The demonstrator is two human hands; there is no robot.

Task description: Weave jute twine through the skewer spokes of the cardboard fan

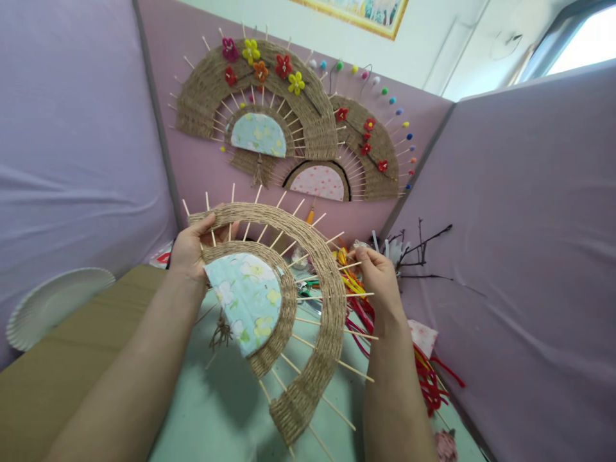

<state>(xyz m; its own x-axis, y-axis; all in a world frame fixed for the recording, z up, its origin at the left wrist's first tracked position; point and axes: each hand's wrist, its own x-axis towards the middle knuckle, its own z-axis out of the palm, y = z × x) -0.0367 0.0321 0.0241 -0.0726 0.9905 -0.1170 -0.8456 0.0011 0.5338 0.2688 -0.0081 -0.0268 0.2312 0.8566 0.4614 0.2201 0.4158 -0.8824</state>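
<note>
A half-round woven fan (332, 301) of brown twine on thin wooden sticks is held tilted above the table. Light blue floral fabric (250, 298) covers its inner half circle, and bare stick ends jut past the outer band. My left hand (195, 240) grips the fan's upper left end, thumb on the front and fingers behind the band. At the fan's right edge, my right hand (378, 273) pinches one stick tip between thumb and fingers. A knotted tuft of twine (221, 335) shows below the fabric's lower left edge.
Finished fans (260, 83) with coloured flowers hang on the pink back panel. On the right lie red fuzzy stems (430, 385), dark twigs (421, 250) and a pink dotted fabric piece (423, 337). A white paper plate (58, 305) leans at the left on brown board (96, 359).
</note>
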